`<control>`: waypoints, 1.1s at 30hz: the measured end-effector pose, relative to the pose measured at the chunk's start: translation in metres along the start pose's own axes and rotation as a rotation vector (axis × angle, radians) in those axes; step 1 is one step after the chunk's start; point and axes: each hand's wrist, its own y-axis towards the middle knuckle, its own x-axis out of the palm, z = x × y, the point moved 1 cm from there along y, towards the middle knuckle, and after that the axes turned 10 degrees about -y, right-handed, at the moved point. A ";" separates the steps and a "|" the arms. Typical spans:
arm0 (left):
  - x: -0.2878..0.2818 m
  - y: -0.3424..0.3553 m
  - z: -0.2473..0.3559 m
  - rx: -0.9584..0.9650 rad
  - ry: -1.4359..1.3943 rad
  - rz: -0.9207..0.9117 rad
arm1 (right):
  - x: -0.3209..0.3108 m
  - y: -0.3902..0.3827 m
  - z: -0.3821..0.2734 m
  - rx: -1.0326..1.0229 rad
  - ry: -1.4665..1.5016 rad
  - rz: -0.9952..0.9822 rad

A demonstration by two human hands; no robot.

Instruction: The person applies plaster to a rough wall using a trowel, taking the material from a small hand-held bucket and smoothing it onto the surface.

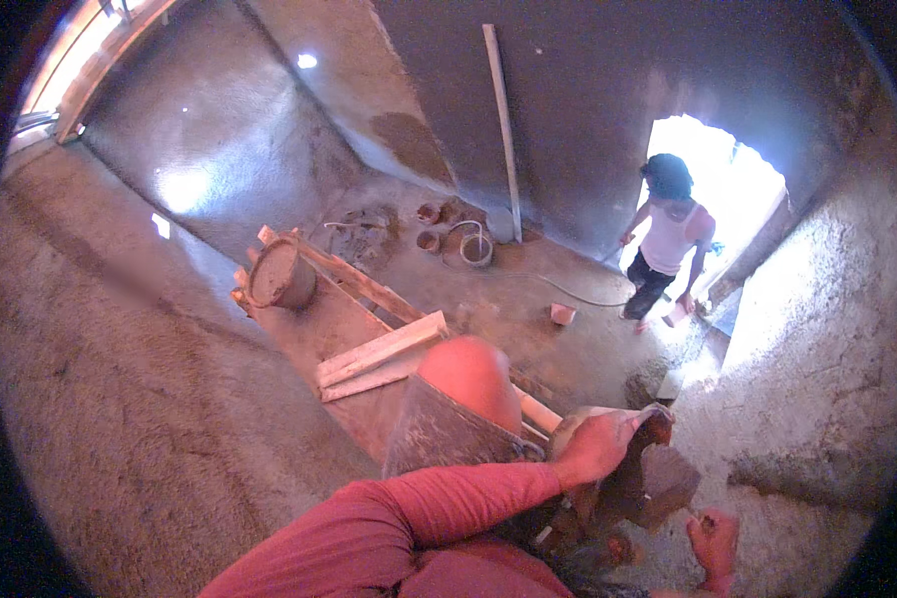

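Observation:
My left hand (598, 446) reaches across in a red sleeve, its fingers closed round the edge of a brown, mortar-stained container (654, 427). The container's full shape is hidden behind the hand and forearm. Just below it hangs a dark brown, angular flat piece (670, 485); I cannot tell whether the two are joined. At the lower right my right hand (715, 543) is curled close to the rough wall. Something small and dark shows at its fingers, too unclear to name. My bent knee (473, 384) rises left of the container.
A mortar-covered bucket (281, 276) and wooden boards (384, 356) lie on a plank platform (339, 334). Below, several buckets (475, 249) and a hose (568, 295) are on the floor. Another person (668, 239) stands by a bright opening. A pole (503, 130) leans on the wall.

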 end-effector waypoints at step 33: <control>-0.006 0.018 -0.005 -0.009 -0.055 -0.134 | -0.296 -0.074 -0.036 0.459 -0.086 0.227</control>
